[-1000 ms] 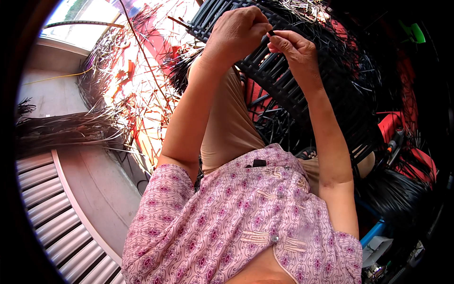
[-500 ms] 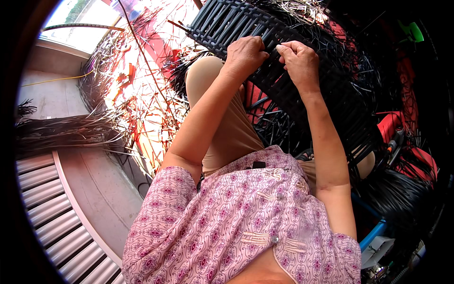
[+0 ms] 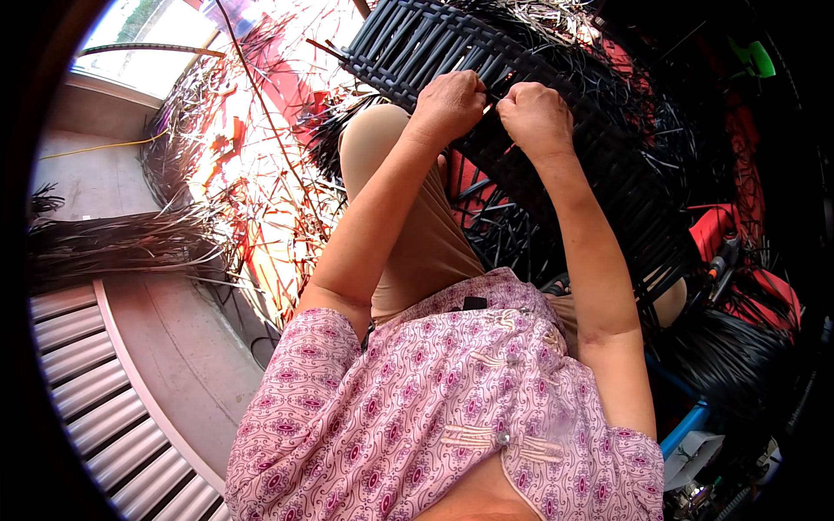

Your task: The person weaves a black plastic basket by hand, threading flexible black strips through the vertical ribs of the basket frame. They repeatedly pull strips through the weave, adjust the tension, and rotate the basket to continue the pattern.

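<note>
Sitting curled and just apart over the weave (image 3: 499,65) at one o'clock, the hands (image 3: 450,108) are leaving any grip impossible to tell, while hard pulling could be snagging loose strips (image 3: 667,152) at two o'clock.

A yellow cord (image 3: 104,150) runs below the window (image 3: 135,39) at upper left. White slats (image 3: 84,376) occupy the lower left. At right, a green piece (image 3: 754,61) is located above a blue bar (image 3: 685,429).
</note>
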The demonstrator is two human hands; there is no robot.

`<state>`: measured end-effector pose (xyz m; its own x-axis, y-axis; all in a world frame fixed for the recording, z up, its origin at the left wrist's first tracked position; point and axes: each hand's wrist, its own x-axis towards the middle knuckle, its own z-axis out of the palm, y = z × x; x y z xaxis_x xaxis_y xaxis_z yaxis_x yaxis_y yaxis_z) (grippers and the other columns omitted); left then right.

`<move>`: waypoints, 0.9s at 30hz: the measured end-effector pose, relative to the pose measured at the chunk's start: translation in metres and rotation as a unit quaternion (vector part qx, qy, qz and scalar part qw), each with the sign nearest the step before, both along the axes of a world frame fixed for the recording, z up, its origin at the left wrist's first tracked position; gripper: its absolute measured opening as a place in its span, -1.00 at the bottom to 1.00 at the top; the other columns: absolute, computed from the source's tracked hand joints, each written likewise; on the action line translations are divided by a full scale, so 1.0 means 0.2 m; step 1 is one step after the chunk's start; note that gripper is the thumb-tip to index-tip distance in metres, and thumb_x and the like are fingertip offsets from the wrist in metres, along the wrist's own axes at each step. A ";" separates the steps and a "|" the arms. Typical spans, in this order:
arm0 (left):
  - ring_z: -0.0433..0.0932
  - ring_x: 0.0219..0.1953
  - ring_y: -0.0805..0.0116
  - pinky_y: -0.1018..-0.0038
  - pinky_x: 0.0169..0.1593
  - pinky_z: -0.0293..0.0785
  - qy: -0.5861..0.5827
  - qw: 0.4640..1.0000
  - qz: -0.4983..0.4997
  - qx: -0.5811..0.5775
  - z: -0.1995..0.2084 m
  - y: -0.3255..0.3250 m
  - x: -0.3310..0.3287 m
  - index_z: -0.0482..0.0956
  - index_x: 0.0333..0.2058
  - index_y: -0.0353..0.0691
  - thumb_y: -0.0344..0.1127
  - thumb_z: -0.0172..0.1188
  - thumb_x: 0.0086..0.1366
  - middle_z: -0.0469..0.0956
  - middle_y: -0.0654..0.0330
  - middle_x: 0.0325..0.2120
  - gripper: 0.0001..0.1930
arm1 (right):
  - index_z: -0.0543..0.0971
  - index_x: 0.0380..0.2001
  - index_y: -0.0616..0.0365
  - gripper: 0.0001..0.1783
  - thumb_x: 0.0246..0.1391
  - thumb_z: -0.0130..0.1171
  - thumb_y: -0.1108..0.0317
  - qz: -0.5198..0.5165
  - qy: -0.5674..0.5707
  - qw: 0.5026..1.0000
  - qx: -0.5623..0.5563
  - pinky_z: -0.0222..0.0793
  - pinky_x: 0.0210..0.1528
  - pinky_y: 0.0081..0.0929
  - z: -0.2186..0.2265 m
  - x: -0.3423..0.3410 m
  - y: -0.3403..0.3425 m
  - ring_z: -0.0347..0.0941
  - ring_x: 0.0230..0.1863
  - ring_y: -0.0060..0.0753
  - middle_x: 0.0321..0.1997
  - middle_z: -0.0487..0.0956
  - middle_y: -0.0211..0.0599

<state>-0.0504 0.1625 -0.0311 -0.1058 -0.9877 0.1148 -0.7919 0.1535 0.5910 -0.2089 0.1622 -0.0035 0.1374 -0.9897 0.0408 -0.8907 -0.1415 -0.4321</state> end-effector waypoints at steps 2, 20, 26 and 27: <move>0.64 -0.14 -0.03 0.20 -0.02 0.52 0.016 1.000 -0.015 0.010 0.00 -0.01 0.00 0.69 -0.22 -0.30 -0.26 0.16 0.18 0.66 -0.10 -0.28 -0.72 | 0.70 -0.35 0.12 -0.73 0.08 0.19 0.16 0.015 0.010 1.000 0.005 0.53 -0.05 -0.05 -0.01 0.01 -0.01 0.63 -0.17 0.11 -0.25 0.68 -0.01; 0.63 -0.44 0.51 0.54 -0.33 0.53 0.207 0.968 0.022 0.139 0.07 -0.04 0.19 0.62 -0.25 -0.35 -0.30 0.24 0.29 0.63 0.23 -0.47 -0.80 | 0.66 -0.23 0.17 -0.74 0.04 0.34 0.26 0.041 -0.040 0.991 -0.125 0.51 -0.02 -0.13 -0.03 0.07 0.08 0.59 -0.09 0.03 -0.18 0.65 -0.05; 0.68 -0.43 0.41 0.46 -0.30 0.56 0.099 0.994 0.041 0.037 0.24 -0.04 0.35 0.62 -0.24 -0.34 -0.25 0.24 0.26 0.63 0.18 -0.48 -0.75 | 0.66 -0.16 0.20 -0.72 0.03 0.35 0.37 0.081 -0.230 0.956 -0.165 0.53 -0.06 -0.26 0.01 0.04 -0.01 0.62 -0.15 -0.11 -0.15 0.65 -0.11; 0.66 -0.44 0.42 0.46 -0.32 0.54 0.090 0.995 0.039 0.027 0.27 -0.03 0.36 0.61 -0.23 -0.35 -0.24 0.23 0.27 0.61 0.18 -0.49 -0.74 | 0.66 -0.16 0.20 -0.73 0.05 0.34 0.37 0.088 -0.270 0.949 -0.135 0.54 -0.08 -0.28 0.02 0.05 -0.02 0.63 -0.18 -0.13 -0.15 0.66 -0.11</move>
